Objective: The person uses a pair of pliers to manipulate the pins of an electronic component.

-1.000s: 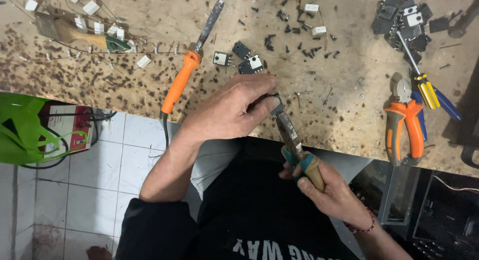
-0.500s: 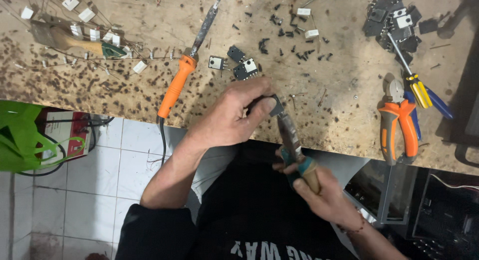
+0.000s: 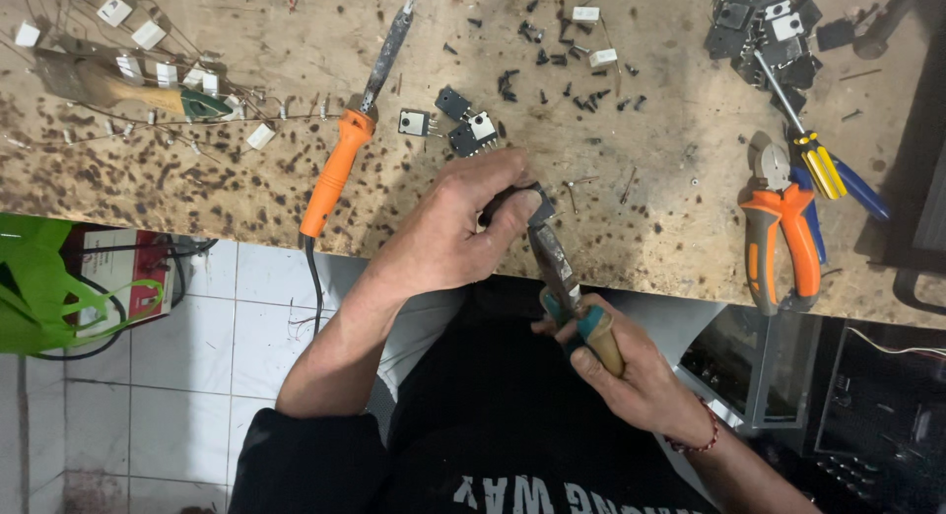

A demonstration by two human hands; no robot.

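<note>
The workbench (image 3: 246,189) is scorched and littered with small black bits. Near its front edge, the left hand (image 3: 453,228) pinches a small black part (image 3: 537,206) between thumb and fingers. Just right of that part, the right hand (image 3: 631,376) is closed around the teal-and-tan handles of pliers (image 3: 567,287), whose tips reach up to the part. Left of it lies an orange soldering iron (image 3: 340,164). Well to the right sit orange cutters (image 3: 778,228) and a yellow-handled screwdriver (image 3: 803,144). Just above the part lie 3 loose transistors (image 3: 463,125).
</note>
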